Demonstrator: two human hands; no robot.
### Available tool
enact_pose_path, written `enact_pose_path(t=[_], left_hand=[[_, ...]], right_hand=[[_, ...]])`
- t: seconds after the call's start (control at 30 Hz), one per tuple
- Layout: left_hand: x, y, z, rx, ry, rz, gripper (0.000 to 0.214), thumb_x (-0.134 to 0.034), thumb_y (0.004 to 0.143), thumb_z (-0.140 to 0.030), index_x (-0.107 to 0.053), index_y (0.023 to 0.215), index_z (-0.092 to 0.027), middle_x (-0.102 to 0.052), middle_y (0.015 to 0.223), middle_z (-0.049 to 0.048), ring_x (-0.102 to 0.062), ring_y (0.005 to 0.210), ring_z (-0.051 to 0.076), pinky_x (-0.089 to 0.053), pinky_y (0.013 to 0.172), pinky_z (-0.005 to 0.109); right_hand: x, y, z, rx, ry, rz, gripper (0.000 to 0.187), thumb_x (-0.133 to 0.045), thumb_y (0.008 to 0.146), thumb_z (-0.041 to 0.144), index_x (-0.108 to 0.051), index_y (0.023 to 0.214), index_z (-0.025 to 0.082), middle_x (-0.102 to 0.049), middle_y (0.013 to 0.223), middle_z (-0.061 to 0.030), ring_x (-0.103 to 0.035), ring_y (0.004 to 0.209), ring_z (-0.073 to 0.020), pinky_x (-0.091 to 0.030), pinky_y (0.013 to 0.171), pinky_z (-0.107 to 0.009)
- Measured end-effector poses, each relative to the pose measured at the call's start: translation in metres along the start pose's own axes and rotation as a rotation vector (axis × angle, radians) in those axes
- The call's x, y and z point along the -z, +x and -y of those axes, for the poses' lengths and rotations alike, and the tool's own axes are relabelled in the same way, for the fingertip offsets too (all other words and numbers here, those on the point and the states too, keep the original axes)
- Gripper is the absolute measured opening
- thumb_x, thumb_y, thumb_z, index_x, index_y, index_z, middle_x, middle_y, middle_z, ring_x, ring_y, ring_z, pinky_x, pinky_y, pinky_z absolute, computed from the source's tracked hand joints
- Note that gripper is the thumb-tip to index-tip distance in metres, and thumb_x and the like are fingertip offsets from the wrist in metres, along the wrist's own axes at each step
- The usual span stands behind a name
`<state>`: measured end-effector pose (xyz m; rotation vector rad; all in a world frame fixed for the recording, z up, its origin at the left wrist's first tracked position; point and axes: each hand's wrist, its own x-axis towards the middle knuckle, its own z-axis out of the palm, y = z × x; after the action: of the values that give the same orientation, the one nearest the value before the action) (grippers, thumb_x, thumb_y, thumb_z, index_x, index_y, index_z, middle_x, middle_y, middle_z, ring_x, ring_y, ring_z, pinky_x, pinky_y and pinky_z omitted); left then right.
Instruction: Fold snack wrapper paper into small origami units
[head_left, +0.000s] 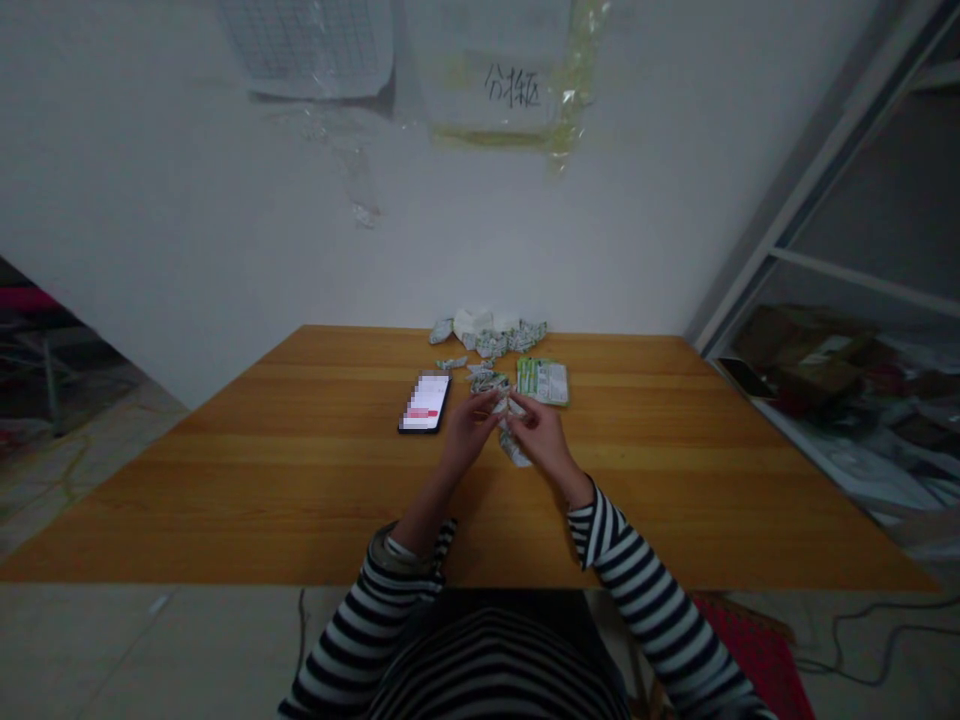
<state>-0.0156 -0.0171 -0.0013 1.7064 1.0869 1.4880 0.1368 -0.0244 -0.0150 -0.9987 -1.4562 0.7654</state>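
Scrap (pixel 514 447): thin printed piece, is btwn the two hands, at the fingertips; its loose end comes out on the near side of them.
Long axis: runs from the fingertips twd the torso (pixel 495 665), w/ the loose end leaning a bit to the R.
L hand (pixel 469 425): half closed, thumb and fingers pinch the far part of the scrap from the L.
R hand (pixel 543 432): also half closed, pinches the same part from the R; the tips of both hands nearly meet. Exact contact is too small to tell.
Nearer hand: for the loose end it is the R hand, just beside it.
Loose end: cannot tell if it touches the table (pixel 637 480) or hangs over it.
Crumpled bits (pixel 488 381): just beyond the fingertips, w/ a bigger heap (pixel 491 342) farther, by the wall (pixel 637 230).
Pack (pixel 551 383): flat, green-white, just beyond the R hand.
Phone (pixel 427 402): L of the L hand, near, screen lit.
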Motion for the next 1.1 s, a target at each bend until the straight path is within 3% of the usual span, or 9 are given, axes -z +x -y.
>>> enact_pose_path(t=[0.07,0.13,0.27,0.47,0.73,1.1], left_hand=[[-0.001,0.000,-0.001,0.076,-0.060,0.000,0.041,-0.077,0.068,-0.030,-0.072,0.105,-0.016,-0.074,0.092,0.0090,-0.069,0.079,0.020,-0.059,0.071,0.034],[-0.002,0.000,-0.003,0.156,-0.120,0.009,0.040,-0.079,0.066,-0.032,-0.074,0.101,-0.014,-0.076,0.090,0.0093,-0.070,0.079,0.022,-0.058,0.076,0.037],[-0.005,-0.002,-0.008,0.233,-0.191,0.055,0.038,-0.077,0.067,-0.039,-0.076,0.095,-0.013,-0.077,0.086,0.0088,-0.070,0.078,0.023,-0.057,0.077,0.038],[-0.007,-0.004,-0.011,0.422,-0.319,0.060,0.039,-0.080,0.063,-0.045,-0.076,0.082,-0.011,-0.073,0.074,0.0050,-0.064,0.065,0.015,-0.051,0.063,0.025],[-0.010,-0.001,-0.009,0.442,-0.358,0.008,0.038,-0.085,0.052,-0.042,-0.070,0.071,-0.012,-0.066,0.065,0.0013,-0.058,0.060,0.011,-0.046,0.057,0.022],[-0.011,-0.005,-0.008,0.421,-0.381,-0.075,0.036,-0.079,0.061,-0.044,-0.072,0.074,-0.012,-0.067,0.067,0.0018,-0.058,0.060,0.012,-0.046,0.058,0.022]], right_hand=[[0.000,-0.001,-0.002,-0.009,-0.115,-0.014,0.045,-0.065,0.076,0.023,-0.066,0.121,0.021,-0.075,0.099,-0.0051,-0.066,0.067,-0.0164,-0.054,0.065,-0.029],[0.001,-0.001,-0.001,0.010,-0.186,-0.034,0.040,-0.062,0.079,0.022,-0.067,0.119,0.020,-0.076,0.096,-0.0055,-0.064,0.062,-0.0159,-0.053,0.063,-0.029],[0.002,-0.004,0.007,0.106,-0.247,-0.035,0.033,-0.052,0.088,0.023,-0.069,0.116,0.018,-0.075,0.102,-0.0085,-0.069,0.081,-0.0216,-0.053,0.076,-0.034],[-0.003,-0.009,0.011,0.227,-0.285,0.002,0.034,-0.046,0.093,0.027,-0.066,0.120,0.021,-0.069,0.117,-0.0098,-0.065,0.106,-0.0232,-0.049,0.093,-0.038],[-0.006,-0.010,0.010,0.260,-0.288,-0.030,0.034,-0.044,0.095,0.029,-0.065,0.121,0.021,-0.070,0.115,-0.0102,-0.065,0.104,-0.0227,-0.051,0.091,-0.037],[-0.011,-0.012,0.014,0.303,-0.261,0.019,0.037,-0.048,0.092,0.022,-0.062,0.126,0.023,-0.064,0.126,-0.0080,-0.059,0.117,-0.0211,-0.044,0.104,-0.038]])
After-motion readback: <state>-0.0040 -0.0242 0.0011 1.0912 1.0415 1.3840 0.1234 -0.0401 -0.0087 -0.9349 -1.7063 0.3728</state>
